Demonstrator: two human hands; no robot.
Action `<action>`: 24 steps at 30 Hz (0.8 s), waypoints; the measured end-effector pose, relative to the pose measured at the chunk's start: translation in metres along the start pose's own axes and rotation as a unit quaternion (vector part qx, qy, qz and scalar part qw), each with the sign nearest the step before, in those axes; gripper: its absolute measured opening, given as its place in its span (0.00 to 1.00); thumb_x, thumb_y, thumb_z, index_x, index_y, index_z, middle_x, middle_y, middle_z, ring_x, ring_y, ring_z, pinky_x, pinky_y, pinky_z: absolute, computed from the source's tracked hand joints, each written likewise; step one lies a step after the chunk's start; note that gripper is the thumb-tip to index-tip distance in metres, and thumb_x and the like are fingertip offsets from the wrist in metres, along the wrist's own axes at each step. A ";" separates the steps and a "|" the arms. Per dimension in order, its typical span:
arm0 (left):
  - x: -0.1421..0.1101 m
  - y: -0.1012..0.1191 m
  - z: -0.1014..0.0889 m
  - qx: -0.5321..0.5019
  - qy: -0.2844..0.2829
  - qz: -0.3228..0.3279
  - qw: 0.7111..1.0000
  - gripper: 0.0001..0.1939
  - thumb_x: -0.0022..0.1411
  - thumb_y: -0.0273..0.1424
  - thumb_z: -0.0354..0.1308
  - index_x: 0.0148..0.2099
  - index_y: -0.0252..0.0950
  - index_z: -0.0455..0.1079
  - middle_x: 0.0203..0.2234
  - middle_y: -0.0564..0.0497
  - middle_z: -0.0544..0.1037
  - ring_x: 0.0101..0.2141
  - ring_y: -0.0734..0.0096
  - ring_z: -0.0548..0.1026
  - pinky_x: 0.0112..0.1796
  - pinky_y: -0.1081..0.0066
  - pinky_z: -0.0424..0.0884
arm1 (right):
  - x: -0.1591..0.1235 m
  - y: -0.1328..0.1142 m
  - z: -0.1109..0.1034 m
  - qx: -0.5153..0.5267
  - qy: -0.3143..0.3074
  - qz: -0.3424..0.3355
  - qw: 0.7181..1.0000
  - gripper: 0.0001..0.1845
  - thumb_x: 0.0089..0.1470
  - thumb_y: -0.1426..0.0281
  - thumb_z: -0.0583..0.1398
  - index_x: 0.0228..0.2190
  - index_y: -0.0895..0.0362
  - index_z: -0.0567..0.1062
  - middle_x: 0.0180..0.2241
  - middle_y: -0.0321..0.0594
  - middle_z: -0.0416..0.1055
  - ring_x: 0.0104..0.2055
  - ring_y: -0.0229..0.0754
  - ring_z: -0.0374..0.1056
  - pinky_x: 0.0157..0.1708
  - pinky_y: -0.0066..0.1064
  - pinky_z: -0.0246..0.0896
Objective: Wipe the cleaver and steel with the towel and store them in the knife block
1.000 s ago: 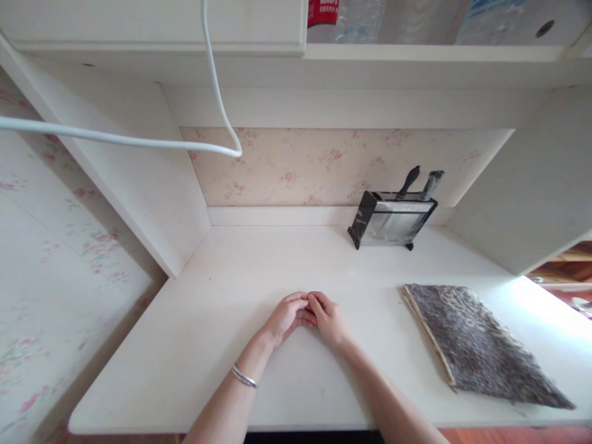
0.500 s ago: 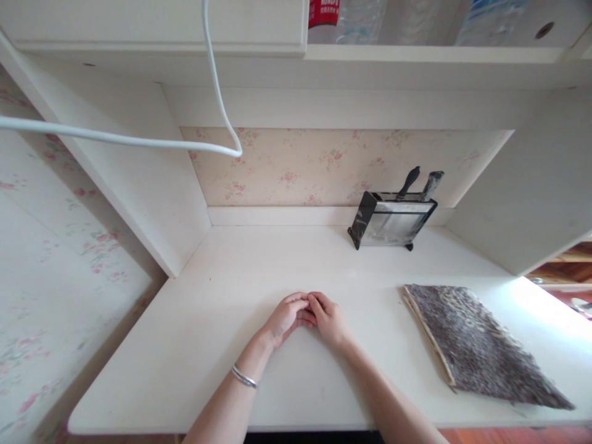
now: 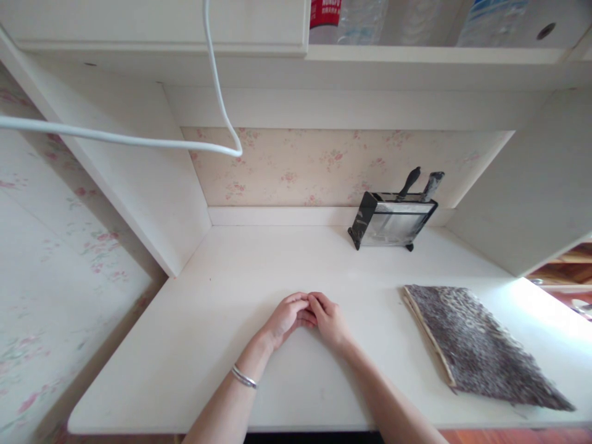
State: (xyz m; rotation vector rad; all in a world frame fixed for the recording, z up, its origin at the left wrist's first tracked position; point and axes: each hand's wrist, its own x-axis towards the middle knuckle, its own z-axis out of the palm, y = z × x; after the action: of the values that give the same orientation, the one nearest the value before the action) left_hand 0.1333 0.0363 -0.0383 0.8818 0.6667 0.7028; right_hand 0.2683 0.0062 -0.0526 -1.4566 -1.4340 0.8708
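My left hand (image 3: 287, 316) and my right hand (image 3: 327, 316) rest together on the white desktop (image 3: 222, 296), near its middle. Their fingertips meet and overlap, the right thumb lying against the left fingers. Both hands are closed with curled fingers, and no object shows in either. A silver bangle (image 3: 243, 377) circles my left wrist. To the right of my hands, a grey-brown shaggy mat (image 3: 481, 345) with a pale edge lies flat on the desktop.
A black-framed knife block (image 3: 393, 221) with two handles sticking up stands at the back right. A white cable (image 3: 139, 142) hangs at upper left. Overhead, a shelf (image 3: 430, 54) holds plastic bottles (image 3: 361, 21). Side panels (image 3: 536, 185) bound the desk.
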 end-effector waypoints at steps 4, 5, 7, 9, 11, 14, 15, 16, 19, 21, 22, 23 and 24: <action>0.000 0.000 0.000 0.001 0.002 0.000 1.000 0.11 0.56 0.32 0.58 0.40 0.32 0.71 0.26 0.48 0.77 0.27 0.71 0.76 0.30 0.73 0.68 | 0.000 0.000 0.000 -0.001 0.003 0.002 1.000 0.23 0.60 0.54 0.50 0.38 0.56 0.76 0.31 0.41 0.76 0.34 0.42 0.70 0.35 0.31 0.63; 0.000 0.000 0.000 0.001 0.002 0.001 1.000 0.10 0.56 0.32 0.58 0.40 0.32 0.71 0.27 0.48 0.77 0.27 0.71 0.76 0.30 0.73 0.68 | 0.000 0.000 0.000 -0.001 0.003 0.002 1.000 0.22 0.60 0.54 0.50 0.38 0.56 0.76 0.32 0.40 0.76 0.34 0.42 0.70 0.35 0.31 0.63; 0.000 0.000 0.000 0.002 0.002 0.000 1.000 0.10 0.56 0.32 0.57 0.40 0.32 0.71 0.27 0.48 0.77 0.27 0.71 0.76 0.30 0.73 0.68 | 0.000 0.000 0.000 0.000 0.001 0.001 1.000 0.22 0.60 0.54 0.50 0.38 0.55 0.76 0.32 0.40 0.76 0.34 0.42 0.70 0.35 0.30 0.63; -0.001 0.000 0.000 0.003 0.002 0.000 1.000 0.10 0.56 0.32 0.57 0.40 0.31 0.71 0.27 0.47 0.77 0.27 0.71 0.76 0.30 0.73 0.68 | 0.000 0.000 0.000 0.002 0.002 0.000 1.000 0.21 0.60 0.55 0.50 0.38 0.55 0.76 0.32 0.40 0.76 0.34 0.42 0.70 0.35 0.30 0.62; -0.001 0.000 0.001 0.004 0.004 -0.001 1.000 0.10 0.56 0.32 0.57 0.40 0.31 0.71 0.27 0.47 0.77 0.27 0.71 0.76 0.30 0.73 0.68 | 0.000 0.000 0.000 0.004 0.002 0.001 1.000 0.21 0.60 0.55 0.50 0.38 0.55 0.76 0.32 0.40 0.76 0.34 0.42 0.70 0.35 0.30 0.62; -0.001 0.001 0.001 0.006 0.008 0.000 1.000 0.10 0.57 0.31 0.56 0.39 0.31 0.70 0.26 0.48 0.77 0.26 0.72 0.75 0.30 0.73 0.67 | 0.000 0.000 0.000 0.007 0.000 0.005 1.000 0.21 0.60 0.55 0.50 0.38 0.55 0.75 0.32 0.40 0.76 0.34 0.42 0.70 0.35 0.30 0.62; -0.001 0.001 0.001 0.007 0.009 0.000 1.000 0.10 0.57 0.31 0.56 0.39 0.31 0.71 0.26 0.48 0.77 0.26 0.72 0.75 0.30 0.73 0.67 | 0.000 0.000 0.000 0.006 -0.002 0.007 1.000 0.21 0.60 0.55 0.50 0.38 0.55 0.75 0.32 0.40 0.76 0.34 0.42 0.70 0.35 0.30 0.62; -0.001 0.001 0.002 0.008 0.009 0.000 1.000 0.10 0.57 0.31 0.56 0.39 0.31 0.71 0.26 0.48 0.77 0.26 0.72 0.75 0.30 0.73 0.67 | 0.000 0.000 0.000 0.006 -0.003 0.007 1.000 0.21 0.60 0.55 0.50 0.38 0.55 0.75 0.32 0.40 0.76 0.34 0.42 0.70 0.35 0.30 0.62; -0.001 0.001 0.002 0.009 0.008 -0.001 1.000 0.10 0.57 0.31 0.56 0.40 0.31 0.71 0.26 0.48 0.77 0.27 0.71 0.75 0.30 0.73 0.68 | 0.000 0.000 0.000 0.007 -0.004 0.008 1.000 0.21 0.61 0.55 0.50 0.38 0.56 0.75 0.32 0.40 0.76 0.34 0.42 0.70 0.34 0.30 0.62; 0.000 0.000 0.001 0.009 0.007 0.000 1.000 0.10 0.57 0.31 0.56 0.40 0.31 0.70 0.26 0.48 0.77 0.27 0.71 0.76 0.30 0.73 0.68 | 0.000 0.000 0.000 0.006 -0.002 0.008 1.000 0.21 0.60 0.55 0.50 0.38 0.56 0.75 0.32 0.40 0.75 0.34 0.42 0.70 0.34 0.30 0.62; 0.000 0.000 0.001 0.009 0.007 0.000 1.000 0.10 0.57 0.31 0.56 0.40 0.31 0.70 0.27 0.48 0.77 0.27 0.71 0.76 0.30 0.73 0.68 | 0.000 0.000 0.000 0.006 -0.001 0.008 1.000 0.21 0.60 0.55 0.50 0.38 0.56 0.75 0.31 0.40 0.75 0.34 0.42 0.70 0.34 0.30 0.62; 0.000 0.000 0.001 0.009 0.007 0.000 1.000 0.10 0.57 0.31 0.56 0.40 0.31 0.70 0.27 0.48 0.77 0.27 0.71 0.76 0.30 0.73 0.68 | 0.000 0.000 0.000 0.005 0.000 0.008 1.000 0.21 0.60 0.55 0.50 0.38 0.56 0.75 0.31 0.40 0.75 0.34 0.42 0.70 0.34 0.30 0.62; 0.000 0.000 0.001 0.009 0.007 0.000 1.000 0.10 0.57 0.31 0.56 0.40 0.31 0.70 0.27 0.48 0.77 0.27 0.72 0.76 0.30 0.73 0.68 | 0.000 0.000 0.000 0.004 0.000 0.006 1.000 0.21 0.60 0.55 0.50 0.38 0.56 0.75 0.31 0.40 0.75 0.33 0.42 0.70 0.34 0.29 0.62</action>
State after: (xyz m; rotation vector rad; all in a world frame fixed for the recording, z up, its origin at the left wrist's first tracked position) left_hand 0.1336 0.0358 -0.0380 0.8934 0.6868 0.7039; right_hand 0.2681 0.0062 -0.0522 -1.4613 -1.4218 0.8830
